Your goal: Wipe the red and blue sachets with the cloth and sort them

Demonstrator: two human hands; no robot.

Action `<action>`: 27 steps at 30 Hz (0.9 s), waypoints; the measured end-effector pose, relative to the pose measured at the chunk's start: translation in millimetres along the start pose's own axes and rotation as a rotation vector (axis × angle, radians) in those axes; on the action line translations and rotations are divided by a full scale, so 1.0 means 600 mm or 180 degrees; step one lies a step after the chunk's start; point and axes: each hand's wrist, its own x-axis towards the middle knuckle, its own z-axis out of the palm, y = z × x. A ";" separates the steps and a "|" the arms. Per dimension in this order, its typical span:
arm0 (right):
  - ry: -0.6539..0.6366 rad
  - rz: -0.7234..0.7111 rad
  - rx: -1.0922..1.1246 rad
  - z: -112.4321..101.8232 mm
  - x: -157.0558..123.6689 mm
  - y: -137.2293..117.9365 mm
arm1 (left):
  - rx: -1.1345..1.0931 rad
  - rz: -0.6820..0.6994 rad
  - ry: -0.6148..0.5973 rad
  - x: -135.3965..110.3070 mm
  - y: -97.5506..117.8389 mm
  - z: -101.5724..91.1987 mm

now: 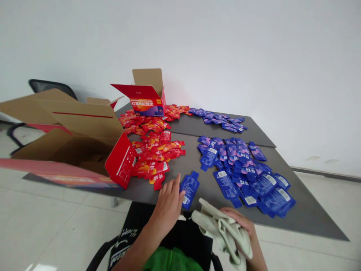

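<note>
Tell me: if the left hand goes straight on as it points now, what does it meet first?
Probably the lone blue sachet beside the left hand, though depth is unclear and they may already touch.

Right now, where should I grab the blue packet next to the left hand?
Probably pinch the wide middle of the blue packet with your fingers, coming from the left, where your left hand is. It lies flat, apart from the pile, near the edge of the gray table, so nothing seems to block that side.

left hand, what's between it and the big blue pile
In the head view, one loose blue sachet lies on the grey table between the left hand and the blue pile.
</note>
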 end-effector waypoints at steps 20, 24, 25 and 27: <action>-0.1352 -0.0715 -0.1640 0.138 0.136 -0.068 | -0.0037 0.1145 -0.0213 -0.075 -0.022 -0.017; -0.1302 -0.0496 -0.2020 0.141 0.169 -0.042 | -0.0112 0.1164 -0.0225 -0.075 -0.026 -0.012; -0.1265 -0.0433 -0.2143 0.137 0.183 -0.039 | -0.0113 0.1173 -0.0246 -0.074 -0.028 -0.011; -0.1187 -0.0319 -0.2400 0.129 0.212 -0.037 | -0.0116 0.1168 -0.0268 -0.073 -0.030 -0.010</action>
